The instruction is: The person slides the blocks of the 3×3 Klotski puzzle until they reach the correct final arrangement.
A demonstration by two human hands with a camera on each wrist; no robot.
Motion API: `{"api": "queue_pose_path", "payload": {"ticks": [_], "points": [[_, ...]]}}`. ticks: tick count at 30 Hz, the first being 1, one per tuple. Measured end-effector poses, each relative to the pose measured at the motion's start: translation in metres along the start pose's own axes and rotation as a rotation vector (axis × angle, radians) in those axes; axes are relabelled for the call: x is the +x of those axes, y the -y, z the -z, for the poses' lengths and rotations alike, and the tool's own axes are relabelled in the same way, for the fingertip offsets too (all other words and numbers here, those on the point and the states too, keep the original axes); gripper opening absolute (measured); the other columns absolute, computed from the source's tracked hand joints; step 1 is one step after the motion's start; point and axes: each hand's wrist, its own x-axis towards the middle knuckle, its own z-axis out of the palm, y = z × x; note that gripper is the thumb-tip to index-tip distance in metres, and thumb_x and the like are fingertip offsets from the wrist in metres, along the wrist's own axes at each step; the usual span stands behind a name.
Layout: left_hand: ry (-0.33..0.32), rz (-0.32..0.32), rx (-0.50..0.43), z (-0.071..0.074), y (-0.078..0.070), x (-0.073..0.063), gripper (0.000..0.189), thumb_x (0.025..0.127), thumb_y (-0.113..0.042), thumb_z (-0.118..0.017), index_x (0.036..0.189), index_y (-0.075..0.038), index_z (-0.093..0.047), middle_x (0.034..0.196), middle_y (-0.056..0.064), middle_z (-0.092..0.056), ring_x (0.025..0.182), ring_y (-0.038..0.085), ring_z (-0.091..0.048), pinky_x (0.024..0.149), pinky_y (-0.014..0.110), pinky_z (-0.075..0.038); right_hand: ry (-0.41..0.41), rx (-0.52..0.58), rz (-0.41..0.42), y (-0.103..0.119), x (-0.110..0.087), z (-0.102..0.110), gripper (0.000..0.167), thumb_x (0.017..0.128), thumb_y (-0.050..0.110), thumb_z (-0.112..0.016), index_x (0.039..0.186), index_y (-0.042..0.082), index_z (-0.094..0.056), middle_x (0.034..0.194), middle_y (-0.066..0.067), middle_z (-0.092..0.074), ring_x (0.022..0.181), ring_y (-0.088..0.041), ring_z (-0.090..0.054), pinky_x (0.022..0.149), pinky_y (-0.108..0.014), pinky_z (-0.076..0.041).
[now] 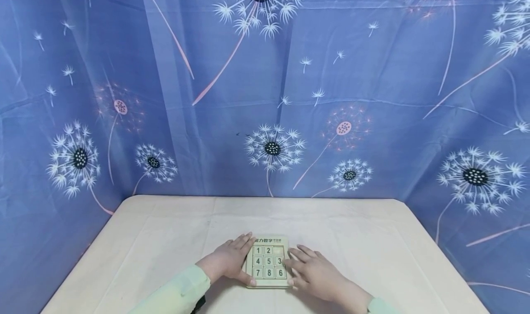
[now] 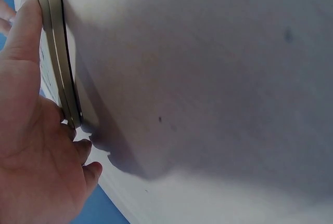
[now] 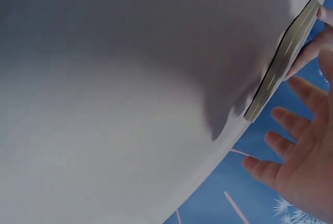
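Note:
A pale sliding number puzzle (image 1: 269, 282) lies flat on the table, its tiles reading 1, 2, then a gap, 4, 5, 3 and 7, 8, 6. My left hand (image 1: 229, 259) holds the puzzle's left side, thumb at the lower left corner and fingers along the upper left edge. On the right, my right hand (image 1: 316, 271) reaches in with a fingertip at the 3 tile (image 1: 279, 261), its thumb near the lower right corner. Its other fingers stretch out spread, as the right wrist view shows beside the puzzle's edge (image 3: 283, 60). The left wrist view shows the left thumb on the frame (image 2: 60, 52).
A cream-covered table (image 1: 165, 226) with rounded far corners carries the puzzle near its front. Blue curtains (image 1: 223, 134) printed with dandelions hang behind it and along both sides. A small dark object (image 1: 199, 304) shows under the left sleeve.

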Motion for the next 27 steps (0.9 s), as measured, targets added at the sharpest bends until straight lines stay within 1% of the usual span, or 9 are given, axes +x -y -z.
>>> {"api": "queue_pose_path", "payload": {"ticks": [4, 11, 20, 27], "points": [[-0.002, 0.001, -0.001, 0.001, 0.0, 0.0, 0.12, 0.071, -0.067, -0.081, 0.16, -0.005, -0.031, 0.171, 0.012, -0.027, 0.159, 0.029, -0.027, 0.129, 0.051, -0.03, 0.007, 0.0, -0.002, 0.003, -0.002, 0.0, 0.058, 0.099, 0.059, -0.054, 0.14, 0.019, -0.063, 0.15, -0.016, -0.057, 0.14, -0.043, -0.052, 0.106, -0.067, -0.05], [-0.006, 0.0, -0.002, 0.001, -0.001, -0.001, 0.12, 0.07, -0.067, -0.082, 0.16, -0.004, -0.032, 0.171, 0.012, -0.028, 0.159, 0.03, -0.028, 0.129, 0.051, -0.031, 0.029, -0.004, -0.033, 0.006, -0.003, -0.003, 0.06, 0.098, 0.064, -0.052, 0.136, 0.019, -0.067, 0.152, -0.013, -0.056, 0.142, -0.042, -0.05, 0.107, -0.068, -0.049], [-0.005, -0.001, 0.006, 0.001, -0.001, -0.001, 0.12, 0.071, -0.067, -0.082, 0.16, -0.004, -0.031, 0.171, 0.012, -0.027, 0.159, 0.03, -0.028, 0.129, 0.051, -0.031, 0.017, -0.014, -0.059, 0.008, -0.002, -0.009, 0.058, 0.097, 0.063, -0.055, 0.133, 0.019, -0.069, 0.151, -0.01, -0.058, 0.142, -0.039, -0.051, 0.106, -0.069, -0.049], [-0.007, -0.004, 0.013, 0.0, -0.001, -0.001, 0.12, 0.071, -0.067, -0.081, 0.16, -0.004, -0.031, 0.171, 0.012, -0.028, 0.159, 0.029, -0.028, 0.129, 0.05, -0.032, 0.013, -0.012, -0.075, 0.011, -0.001, -0.009, 0.062, 0.096, 0.064, -0.055, 0.134, 0.017, -0.068, 0.15, -0.011, -0.058, 0.142, -0.04, -0.051, 0.105, -0.07, -0.049]]}}
